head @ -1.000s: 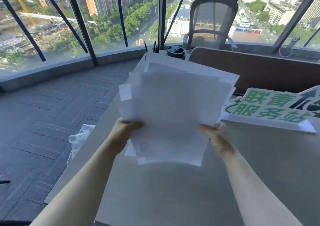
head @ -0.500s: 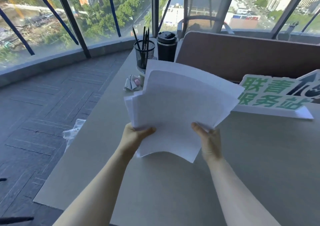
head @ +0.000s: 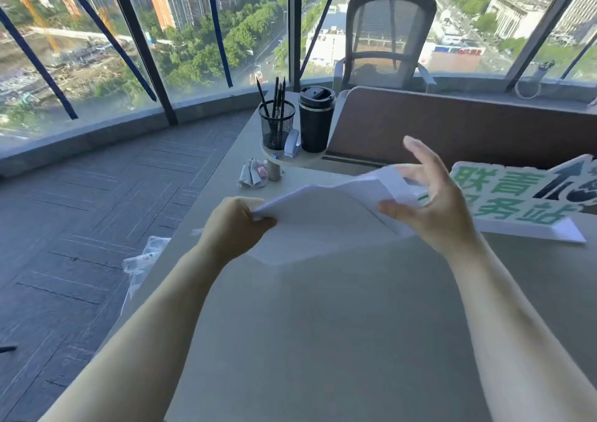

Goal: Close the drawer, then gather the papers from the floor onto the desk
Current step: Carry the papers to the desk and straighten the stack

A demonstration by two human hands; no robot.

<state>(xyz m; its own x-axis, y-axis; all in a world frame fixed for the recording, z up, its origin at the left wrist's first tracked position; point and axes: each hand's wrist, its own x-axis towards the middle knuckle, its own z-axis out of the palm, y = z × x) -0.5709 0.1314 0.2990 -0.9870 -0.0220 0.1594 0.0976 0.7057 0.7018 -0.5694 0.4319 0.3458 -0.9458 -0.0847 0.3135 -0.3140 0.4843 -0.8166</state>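
- Lying almost flat now, the papers [head: 326,224] have come down from the raised, fanned-out hold of half a second ago; their near edge rests on the desk [head: 323,341] while the far right corner still lifts off it.
- Half a second ago both hands gripped the stack's lower edge; now only the left hand [head: 234,228] does, clenched on the left corner with thumb on top.
- The right hand [head: 433,208] has let go: its fingers are spread wide, the thumb touching or just over the sheets' right side, the other fingers clear above the raised corner.
- Just right of the stack, a green-lettered sign [head: 523,202] lies on the desk, partly behind the right hand.
- Beyond the stack, a small round shelf carries a mesh pen holder [head: 277,124] and a black lidded cup [head: 316,119] side by side.
- Crumpled paper [head: 253,173] sits on the desk near the shelf's post.
- A brown partition [head: 452,127] stands behind, a mesh chair [head: 387,37] past it by the window.
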